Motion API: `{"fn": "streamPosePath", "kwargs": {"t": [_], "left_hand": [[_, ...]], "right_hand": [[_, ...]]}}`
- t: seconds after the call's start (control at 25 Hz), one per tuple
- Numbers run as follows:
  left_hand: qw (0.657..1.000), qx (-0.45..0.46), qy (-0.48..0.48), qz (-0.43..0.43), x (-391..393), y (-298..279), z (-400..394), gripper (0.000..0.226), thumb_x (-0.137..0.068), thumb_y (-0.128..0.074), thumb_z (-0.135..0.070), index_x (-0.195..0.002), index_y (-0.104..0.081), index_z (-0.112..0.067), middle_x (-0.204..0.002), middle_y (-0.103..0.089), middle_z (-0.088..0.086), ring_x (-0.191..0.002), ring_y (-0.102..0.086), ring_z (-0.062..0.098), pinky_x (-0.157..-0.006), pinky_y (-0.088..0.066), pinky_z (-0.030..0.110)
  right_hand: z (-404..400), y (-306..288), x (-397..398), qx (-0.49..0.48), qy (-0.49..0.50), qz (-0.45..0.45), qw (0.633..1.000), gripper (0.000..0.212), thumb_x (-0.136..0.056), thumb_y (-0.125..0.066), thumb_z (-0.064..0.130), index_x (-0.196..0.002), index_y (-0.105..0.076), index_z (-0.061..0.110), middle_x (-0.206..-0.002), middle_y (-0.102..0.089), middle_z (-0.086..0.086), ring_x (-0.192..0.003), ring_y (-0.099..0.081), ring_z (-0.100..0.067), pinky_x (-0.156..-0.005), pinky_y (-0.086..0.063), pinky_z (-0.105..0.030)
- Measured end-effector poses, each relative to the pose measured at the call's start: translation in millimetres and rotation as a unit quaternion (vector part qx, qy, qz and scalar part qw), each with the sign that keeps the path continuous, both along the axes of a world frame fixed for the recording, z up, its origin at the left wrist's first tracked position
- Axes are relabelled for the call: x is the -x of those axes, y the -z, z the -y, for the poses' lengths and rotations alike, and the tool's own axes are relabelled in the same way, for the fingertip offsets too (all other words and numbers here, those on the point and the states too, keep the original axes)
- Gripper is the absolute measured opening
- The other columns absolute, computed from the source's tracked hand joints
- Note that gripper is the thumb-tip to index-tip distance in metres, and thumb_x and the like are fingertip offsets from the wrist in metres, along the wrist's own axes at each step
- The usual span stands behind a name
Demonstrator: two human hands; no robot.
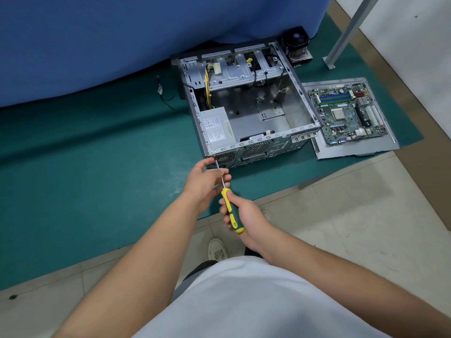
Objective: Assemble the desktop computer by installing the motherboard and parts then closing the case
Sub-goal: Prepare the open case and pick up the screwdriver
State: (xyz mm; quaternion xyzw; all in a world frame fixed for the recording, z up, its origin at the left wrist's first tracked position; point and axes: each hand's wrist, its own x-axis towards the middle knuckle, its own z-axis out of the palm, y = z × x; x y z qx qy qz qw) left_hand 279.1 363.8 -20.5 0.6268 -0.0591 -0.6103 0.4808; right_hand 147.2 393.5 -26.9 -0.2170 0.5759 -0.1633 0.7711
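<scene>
An open grey computer case [288, 118] lies on a green mat [85, 167], with a power supply [216, 129] in its near left corner. The green motherboard [346, 113] rests on a grey side panel [380, 147] to the right of the case. My right hand [246, 218] grips the yellow and green handle of a screwdriver [230, 211]. Its tip meets the case's near left rear corner. My left hand [207, 181] pinches the metal shaft just below the tip.
A CPU cooler with fan [296, 45] stands behind the case at the back right. A blue cloth [122, 40] hangs along the back. A loose black cable [166, 91] lies left of the case. A metal post [346, 32] rises at the right. Tiled floor and my shoe [217, 250] are below.
</scene>
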Motion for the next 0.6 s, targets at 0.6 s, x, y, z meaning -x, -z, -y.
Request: {"fn": "streamPosePath", "kwargs": {"t": [0.6], "left_hand": [[0.999, -0.006, -0.027, 0.017, 8.7, -3.0, 0.6, 0.063, -0.093, -0.069, 0.005, -0.149, -0.046, -0.013, -0.111, -0.073, 0.015, -0.074, -0.075, 0.016, -0.056, -0.059, 0.028]], "right_hand": [[8.0, -1.9, 3.8, -0.027, 0.034, 0.044, 0.998, 0.037, -0.102, -0.056, 0.046, -0.085, -0.068, 0.016, -0.066, -0.058, 0.003, -0.048, -0.047, -0.010, -0.049, -0.039, -0.022]]}}
